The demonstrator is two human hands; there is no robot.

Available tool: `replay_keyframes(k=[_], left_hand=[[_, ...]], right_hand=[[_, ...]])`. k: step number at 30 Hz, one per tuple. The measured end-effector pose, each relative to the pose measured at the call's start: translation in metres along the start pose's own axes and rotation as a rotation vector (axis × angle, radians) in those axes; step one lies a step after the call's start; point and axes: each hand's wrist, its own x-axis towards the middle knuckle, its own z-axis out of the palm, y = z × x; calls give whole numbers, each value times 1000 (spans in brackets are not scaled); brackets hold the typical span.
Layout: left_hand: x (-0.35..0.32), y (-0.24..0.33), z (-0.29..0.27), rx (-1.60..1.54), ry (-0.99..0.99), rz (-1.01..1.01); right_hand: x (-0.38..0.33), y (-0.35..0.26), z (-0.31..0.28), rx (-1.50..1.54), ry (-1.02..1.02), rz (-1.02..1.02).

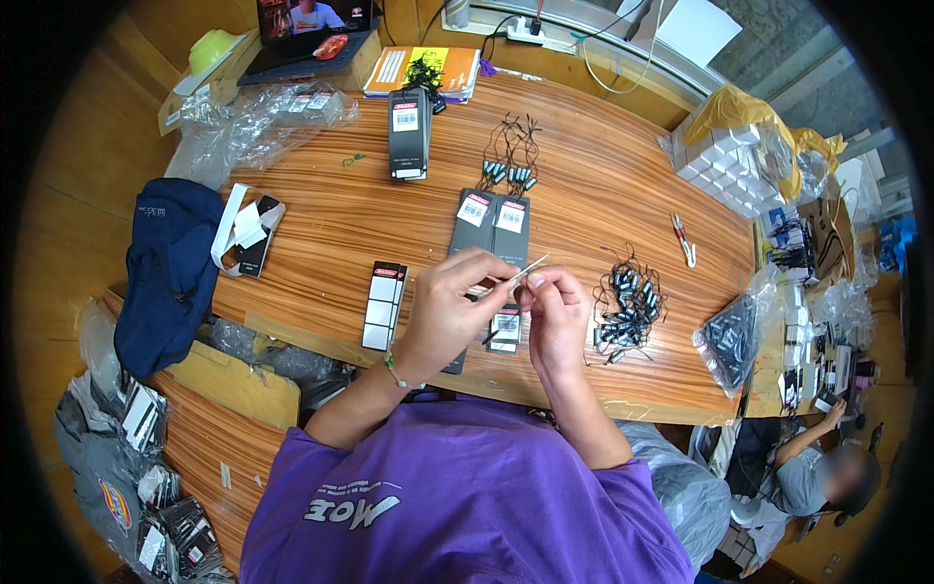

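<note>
My left hand point(449, 300) is closed in a pinch on a thin pale stick point(532, 265), whose free end points up and to the right. Close beside it, my right hand point(556, 313) also has thumb and fingers pressed together; whatever it grips is too small to make out. Below both hands lie dark grey hang tags point(510, 237) with white and red stickers, partly covered by my fingers. Two small bunches of black cords with metallic ends point(507, 173) rest at the tags' far end. To the right is a loose heap of similar black cords point(630, 302).
A sheet of white labels point(385, 304) lies left of my hands. Farther back stands a stack of tags point(409, 136). Red-and-white snips point(684, 239) and white boxes point(725, 161) are on the right. A navy cloth bag point(170, 273) lies left. Another person sits at lower right.
</note>
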Motion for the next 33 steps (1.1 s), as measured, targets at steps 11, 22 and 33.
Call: replay_keyframes(k=[11,22,33], left_hand=[[3,11,-8,79,-39,121],[1,8,-7,259,-64,354],[5,8,-10,367,-227,535]], right_hand=[[6,-19,-8,-204,-139,104],[14,-53,-15,-681,-305,-188],[18,-56,-21,-476,-261,-125]])
